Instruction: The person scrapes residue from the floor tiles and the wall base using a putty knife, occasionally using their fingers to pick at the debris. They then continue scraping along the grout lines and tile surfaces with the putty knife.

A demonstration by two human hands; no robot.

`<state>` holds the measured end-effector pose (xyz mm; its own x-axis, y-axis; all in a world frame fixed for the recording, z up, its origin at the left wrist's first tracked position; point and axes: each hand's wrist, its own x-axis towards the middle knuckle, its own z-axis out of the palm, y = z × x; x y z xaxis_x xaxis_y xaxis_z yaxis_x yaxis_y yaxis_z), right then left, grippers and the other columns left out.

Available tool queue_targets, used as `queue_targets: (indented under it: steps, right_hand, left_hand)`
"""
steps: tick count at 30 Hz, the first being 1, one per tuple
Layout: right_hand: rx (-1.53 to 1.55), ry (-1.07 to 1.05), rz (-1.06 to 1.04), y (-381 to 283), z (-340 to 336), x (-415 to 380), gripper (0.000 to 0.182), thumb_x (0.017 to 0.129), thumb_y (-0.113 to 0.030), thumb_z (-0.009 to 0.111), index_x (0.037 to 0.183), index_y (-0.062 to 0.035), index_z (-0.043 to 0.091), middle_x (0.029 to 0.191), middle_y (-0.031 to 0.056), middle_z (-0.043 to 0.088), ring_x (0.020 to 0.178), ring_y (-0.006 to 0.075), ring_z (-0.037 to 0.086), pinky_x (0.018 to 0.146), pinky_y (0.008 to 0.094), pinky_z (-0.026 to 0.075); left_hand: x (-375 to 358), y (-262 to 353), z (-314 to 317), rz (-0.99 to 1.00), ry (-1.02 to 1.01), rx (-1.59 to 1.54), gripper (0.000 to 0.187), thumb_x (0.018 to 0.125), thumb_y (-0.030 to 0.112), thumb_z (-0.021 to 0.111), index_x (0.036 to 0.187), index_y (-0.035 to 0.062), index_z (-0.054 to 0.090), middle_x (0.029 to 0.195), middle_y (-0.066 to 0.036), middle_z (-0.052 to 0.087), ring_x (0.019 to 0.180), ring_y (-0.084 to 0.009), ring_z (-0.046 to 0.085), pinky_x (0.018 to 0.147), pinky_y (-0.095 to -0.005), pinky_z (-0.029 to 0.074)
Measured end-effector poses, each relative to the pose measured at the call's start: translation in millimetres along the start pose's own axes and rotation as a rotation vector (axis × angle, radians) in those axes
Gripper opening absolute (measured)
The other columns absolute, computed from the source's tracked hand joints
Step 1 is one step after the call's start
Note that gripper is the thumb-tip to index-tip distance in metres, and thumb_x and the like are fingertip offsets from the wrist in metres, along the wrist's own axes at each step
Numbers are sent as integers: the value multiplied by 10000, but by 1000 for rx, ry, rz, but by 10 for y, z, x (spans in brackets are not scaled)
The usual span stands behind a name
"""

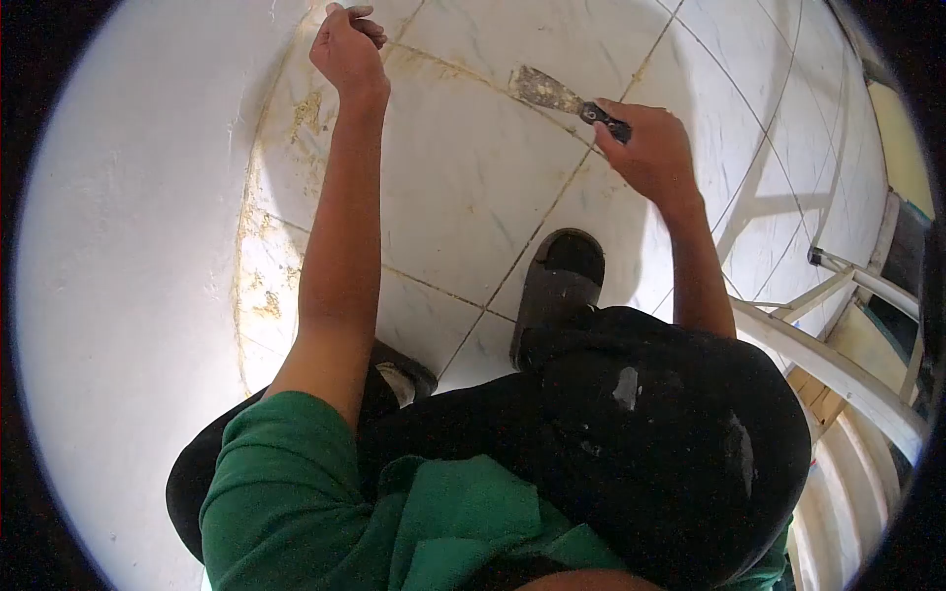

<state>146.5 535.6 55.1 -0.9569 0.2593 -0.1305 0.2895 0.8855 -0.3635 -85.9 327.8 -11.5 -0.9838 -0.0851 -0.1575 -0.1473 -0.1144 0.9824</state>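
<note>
My right hand is wrapped round the black handle of a putty knife. Its wide blade, crusted with pale residue, points left over the white tiled floor. At the top left, my left hand is raised near the wall with its fingers curled; whether anything is inside them is too small to tell. Yellowish-brown residue marks the tiles along the foot of the wall, and more of it lies along a grout line between my hands.
A white wall runs down the left side. On the right stands a white metal ladder or frame, with pale curved objects below it. My dark shoes rest on the tiles beneath my bent knees.
</note>
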Motion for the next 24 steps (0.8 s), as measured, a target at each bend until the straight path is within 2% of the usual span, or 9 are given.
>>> queue_targets:
  steps: [2, 5, 9, 12, 21, 23, 24]
  right_hand:
    - [-24, 32, -46, -90, 115, 9, 306, 796, -294, 549, 1020, -102, 632, 806, 133, 639, 694, 319, 619, 648, 440, 504]
    - [-125, -20, -5, -310, 306, 83, 289, 811, -230, 566, 1053, -82, 615, 820, 128, 643, 713, 301, 619, 640, 394, 493]
    - [-104, 8, -11, -428, 398, 120, 279, 832, -222, 539, 1059, -71, 600, 812, 133, 630, 725, 309, 610, 649, 405, 485]
    - [7, -3, -9, -374, 260, 86, 257, 835, -260, 508, 961, -47, 578, 759, 144, 612, 729, 338, 615, 645, 463, 502]
    - [-23, 6, 9, -528, 361, 155, 249, 836, -245, 494, 942, -36, 577, 768, 171, 612, 732, 350, 612, 673, 463, 496]
    - [1, -48, 62, -585, 273, 143, 248, 839, -248, 487, 929, -32, 571, 771, 176, 612, 734, 354, 613, 677, 465, 495]
    - [8, -76, 87, -596, 243, 134, 248, 841, -249, 484, 923, -31, 569, 773, 178, 612, 735, 357, 613, 679, 465, 495]
  left_hand:
    - [-33, -8, 50, 23, 8, -39, 436, 948, 259, 363, 754, -52, 598, 531, -98, 519, 459, -179, 468, 477, -296, 379]
    - [-85, 40, 95, 33, 2, -16, 439, 947, 265, 358, 751, -51, 593, 531, -100, 513, 459, -179, 467, 479, -299, 384]
    - [-83, 63, 70, 42, 20, -24, 438, 944, 268, 360, 747, -46, 592, 531, -100, 515, 465, -179, 467, 481, -299, 385]
    - [-49, 57, -3, 43, 28, -13, 436, 942, 269, 364, 747, -47, 592, 529, -99, 516, 467, -178, 469, 480, -296, 384]
    - [-84, -20, 73, 57, 0, -14, 410, 925, 247, 382, 732, -40, 603, 536, -95, 529, 472, -175, 475, 488, -297, 381]
    - [-136, 63, 153, 37, 44, -5, 406, 922, 241, 386, 725, -37, 607, 536, -92, 530, 473, -171, 476, 488, -293, 379]
    - [-140, 49, 136, 85, -2, -19, 415, 924, 253, 390, 721, -32, 612, 535, -87, 527, 474, -169, 477, 485, -290, 377]
